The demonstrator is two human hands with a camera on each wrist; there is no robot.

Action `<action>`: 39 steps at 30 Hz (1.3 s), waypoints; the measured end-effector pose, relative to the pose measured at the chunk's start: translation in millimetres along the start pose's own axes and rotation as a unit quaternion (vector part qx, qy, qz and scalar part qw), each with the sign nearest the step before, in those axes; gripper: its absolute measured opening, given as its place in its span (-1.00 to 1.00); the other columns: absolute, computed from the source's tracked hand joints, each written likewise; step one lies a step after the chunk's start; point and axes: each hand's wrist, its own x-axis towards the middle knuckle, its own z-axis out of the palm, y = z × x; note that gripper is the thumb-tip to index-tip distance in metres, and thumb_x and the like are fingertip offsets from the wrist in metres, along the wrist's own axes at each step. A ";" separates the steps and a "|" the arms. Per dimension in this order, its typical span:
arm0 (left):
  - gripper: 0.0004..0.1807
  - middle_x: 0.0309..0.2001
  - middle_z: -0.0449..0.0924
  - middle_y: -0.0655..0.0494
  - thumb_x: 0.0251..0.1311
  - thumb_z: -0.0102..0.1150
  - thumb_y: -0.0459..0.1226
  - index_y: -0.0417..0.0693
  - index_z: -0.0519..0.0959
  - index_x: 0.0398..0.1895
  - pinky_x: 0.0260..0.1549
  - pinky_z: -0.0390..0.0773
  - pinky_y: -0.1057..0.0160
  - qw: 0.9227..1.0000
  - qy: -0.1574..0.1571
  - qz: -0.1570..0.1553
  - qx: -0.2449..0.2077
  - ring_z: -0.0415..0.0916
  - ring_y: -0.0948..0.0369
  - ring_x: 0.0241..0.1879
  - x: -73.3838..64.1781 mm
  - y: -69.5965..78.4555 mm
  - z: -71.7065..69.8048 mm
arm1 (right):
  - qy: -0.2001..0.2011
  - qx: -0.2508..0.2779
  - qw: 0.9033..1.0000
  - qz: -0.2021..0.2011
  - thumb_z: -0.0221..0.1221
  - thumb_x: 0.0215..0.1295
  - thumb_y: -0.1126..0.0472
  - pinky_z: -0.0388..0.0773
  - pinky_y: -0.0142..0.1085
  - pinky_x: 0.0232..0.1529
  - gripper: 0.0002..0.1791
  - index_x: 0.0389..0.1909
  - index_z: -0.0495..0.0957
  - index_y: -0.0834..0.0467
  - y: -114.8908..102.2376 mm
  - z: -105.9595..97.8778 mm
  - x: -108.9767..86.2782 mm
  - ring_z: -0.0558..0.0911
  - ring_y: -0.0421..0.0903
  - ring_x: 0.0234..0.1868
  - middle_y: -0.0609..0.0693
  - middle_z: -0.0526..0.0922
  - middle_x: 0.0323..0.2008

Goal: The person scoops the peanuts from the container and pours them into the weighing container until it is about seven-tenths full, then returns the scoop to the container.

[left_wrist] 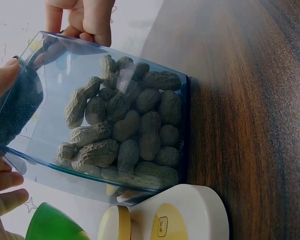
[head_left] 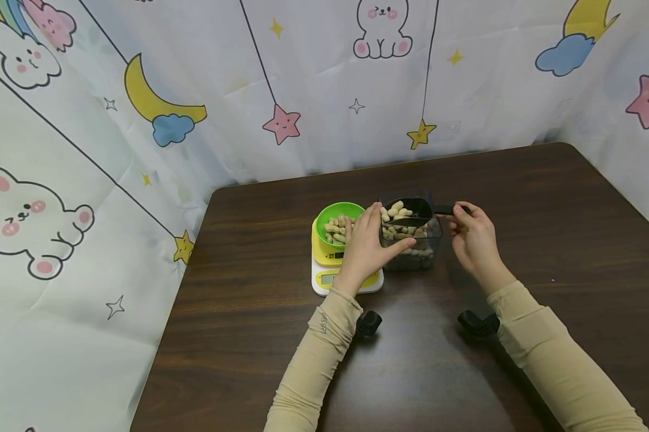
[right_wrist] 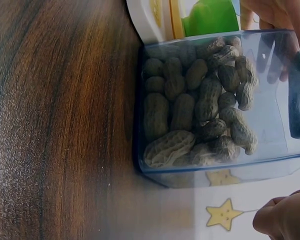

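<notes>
A black scoop (head_left: 423,211) bearing several peanuts (head_left: 397,211) is over the mouth of a clear plastic container (head_left: 411,259). My right hand (head_left: 474,237) pinches the end of its handle, to the right of the container. Inside, more unshelled peanuts (left_wrist: 132,120) show through the wall. My left hand (head_left: 366,240) is at the container's left side, fingers extended along it and thumb spread across the front near the rim. Just left of that hand, a green bowl (head_left: 324,217) of peanuts sits on a yellow and white kitchen scale (head_left: 321,255), whose display my wrist partly covers.
Scale and container stand side by side on a dark brown wooden table (head_left: 238,264). Black curved pieces (head_left: 369,324) are at both wrists, below the sleeves. A white cartoon-printed curtain (head_left: 324,78) hangs behind the table's far edge and along its left.
</notes>
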 end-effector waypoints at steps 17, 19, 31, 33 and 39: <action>0.04 0.44 0.08 0.04 0.01 0.11 0.31 -0.02 0.02 0.46 0.38 -0.22 -0.26 1.000 0.007 0.001 -0.013 0.01 0.15 0.45 0.3 -0.4 -0.2 | -0.001 0.032 0.999 -0.014 0.06 0.32 0.27 0.17 -0.44 -0.29 -0.79 -0.11 0.25 0.15 -11.5 1.7 4.7 0.31 -0.19 -0.37 -0.01 0.45 -0.28; 0.05 0.45 0.08 0.07 -0.01 0.12 0.32 -0.02 0.04 0.45 0.38 -0.23 -0.25 1.000 0.008 -0.001 -0.012 0.01 0.16 0.45 0.4 -0.7 -0.9 | -0.003 0.029 0.999 -0.020 0.06 0.32 0.27 0.16 -0.44 -0.31 -0.78 -0.11 0.24 0.16 -14.7 3.8 6.4 0.28 -0.19 -0.37 0.00 0.41 -0.25; 0.01 0.43 0.12 0.05 0.02 0.14 0.28 -0.03 0.06 0.44 0.39 -0.16 -0.22 0.998 0.056 -0.013 -0.014 0.02 0.13 0.44 6.2 -13.1 -18.5 | -0.044 -0.001 0.998 -0.042 0.08 0.31 0.25 0.22 -0.44 -0.33 -0.73 -0.08 0.21 0.18 -30.2 25.0 18.9 0.31 -0.19 -0.37 0.02 0.44 -0.28; 0.00 0.43 0.12 0.05 0.02 0.16 0.26 -0.03 0.06 0.44 0.40 -0.18 -0.20 0.998 0.067 -0.018 -0.014 0.02 0.13 0.44 6.7 -18.1 -23.2 | -0.041 -0.019 0.998 -0.042 0.09 0.30 0.24 0.23 -0.44 -0.34 -0.73 -0.09 0.23 0.17 -31.3 29.5 21.6 0.30 -0.20 -0.40 0.00 0.44 -0.30; 0.01 0.41 0.16 0.02 0.00 0.19 0.24 -0.05 0.07 0.44 0.41 -0.21 -0.17 0.995 0.092 -0.039 -0.025 0.06 0.13 0.43 4.8 -34.3 -35.1 | -0.041 -0.073 0.996 -0.034 0.10 0.29 0.21 0.22 -0.44 -0.35 -0.74 -0.09 0.26 0.14 -30.5 42.3 28.5 0.29 -0.22 -0.43 -0.05 0.40 -0.30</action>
